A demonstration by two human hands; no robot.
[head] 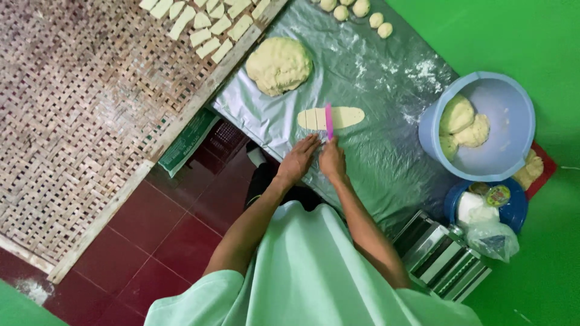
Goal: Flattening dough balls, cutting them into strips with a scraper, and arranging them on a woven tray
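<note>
Nearest to you, your forearms come out from a pale green garment and meet over the plastic sheet (386, 163) spread on the floor. Your left hand (299, 160) lies flat, fingers stretched out and holding nothing, its fingertips just beside the near edge of the dough strip (347, 117). Your right hand (331, 159) is closed around the lower end of a pink cutter (329, 122), whose blade stands across the strip.

The strip is a flattened oval of pale dough lying just beyond your fingers. Its long axis runs left to right in the view, one rounded end pointing toward the blue basin (510, 124), the other toward the woven bamboo tray (78, 121). The cutter crosses it at a right angle. The part on the tray side already shows cross cuts; the longer part on the basin side looks whole, so by my reading under half of this strip is cut.

Farther out, a large dough mound (278, 64) sits uncut on the sheet, and small dough balls (361, 11) wait at its far edge. Cut dough pieces (205, 21) lie in rows on only one corner of the tray. More dough lumps (462, 124) rest in the basin, so much work appears left. A metal roller machine (444, 256) stands by your right elbow.
</note>
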